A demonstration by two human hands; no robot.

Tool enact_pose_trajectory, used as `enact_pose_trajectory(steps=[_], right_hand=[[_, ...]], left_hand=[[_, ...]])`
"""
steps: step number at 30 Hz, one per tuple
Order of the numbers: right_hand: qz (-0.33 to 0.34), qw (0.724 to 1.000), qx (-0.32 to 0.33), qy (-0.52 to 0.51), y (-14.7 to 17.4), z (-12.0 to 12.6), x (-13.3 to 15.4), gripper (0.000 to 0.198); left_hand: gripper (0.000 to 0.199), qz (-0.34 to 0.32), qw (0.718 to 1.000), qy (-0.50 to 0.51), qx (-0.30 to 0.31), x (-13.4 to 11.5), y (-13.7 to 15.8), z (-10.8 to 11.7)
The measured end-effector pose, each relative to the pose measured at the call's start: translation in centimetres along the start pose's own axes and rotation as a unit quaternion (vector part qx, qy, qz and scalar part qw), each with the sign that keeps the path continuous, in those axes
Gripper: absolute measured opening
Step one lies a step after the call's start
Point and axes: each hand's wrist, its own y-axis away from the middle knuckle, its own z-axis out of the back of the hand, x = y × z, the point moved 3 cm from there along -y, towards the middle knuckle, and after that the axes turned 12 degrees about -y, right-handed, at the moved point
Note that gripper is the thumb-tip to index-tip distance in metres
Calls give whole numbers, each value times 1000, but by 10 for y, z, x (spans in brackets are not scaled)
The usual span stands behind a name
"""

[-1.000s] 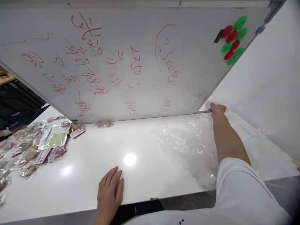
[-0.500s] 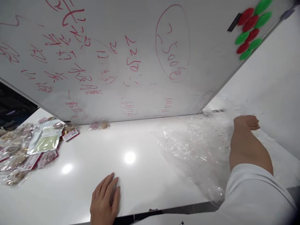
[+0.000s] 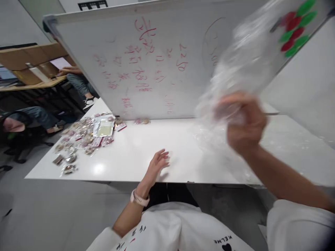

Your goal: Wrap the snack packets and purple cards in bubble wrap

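At right, the blurred right hand (image 3: pixel 246 122) clutches clear plastic (image 3: pixel 239 66), best gathered tight and off the whiteboard (image 3: pixel 83 38); lower centre, the left hand (image 3: pixel 156 164) hovers, fingers loosely spread.

A red-lettered whiteboard (image 3: pixel 154 83) stands across a glossy white table (image 3: pixel 125 153), grey floor (image 3: pixel 65 216) below, white wall (image 3: pixel 314 87) at right.

Place: office | written-on whiteboard (image 3: pixel 193 89) | laptop (image 3: pixel 5 73) on desk (image 3: pixel 27 88) | seated person (image 3: pixel 80 83)

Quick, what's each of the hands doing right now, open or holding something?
Left hand: open, over the white table.
Right hand: closed, holding clear plastic.
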Motion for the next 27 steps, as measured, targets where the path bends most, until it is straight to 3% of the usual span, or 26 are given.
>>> enact_pose_trajectory(steps=[2, 5, 8, 12, 14, 15, 18, 20, 24, 27], right_hand=[[6, 982, 161, -103, 68, -59, 18, 27], [-86, 936, 293, -175, 155, -113, 16, 30], [-165, 891, 384, -176, 216, -130, -3, 34], [-213, 817, 521, -126, 259, -113, -17, 34], [-248, 816, 510, -111, 260, -95, -22, 33], [-279, 836, 462, -100, 256, -85, -28, 33], [-367, 906, 207, -29, 237, -59, -53, 49], [-408, 906, 117, -1, 232, -59, -72, 71], [-471, 858, 186, -85, 239, -95, -99, 101], [-477, 846, 189, -148, 236, -110, -105, 83]], left_hand=[[73, 7, 978, 201, 56, -16, -3, 6], [89, 0, 940, 335, 65, -28, -4, 25], [86, 31, 928, 367, 65, -18, -2, 44], [46, 105, 909, 402, 33, 8, -5, 57], [46, 119, 902, 414, 13, 18, -10, 62], [53, 115, 901, 418, 9, 20, -13, 64], [69, 83, 909, 409, 19, 21, -20, 66], [76, 55, 920, 386, 26, 16, -22, 61], [90, -15, 941, 337, 22, -4, -23, 45], [93, -92, 938, 334, 7, -18, -28, 47]])
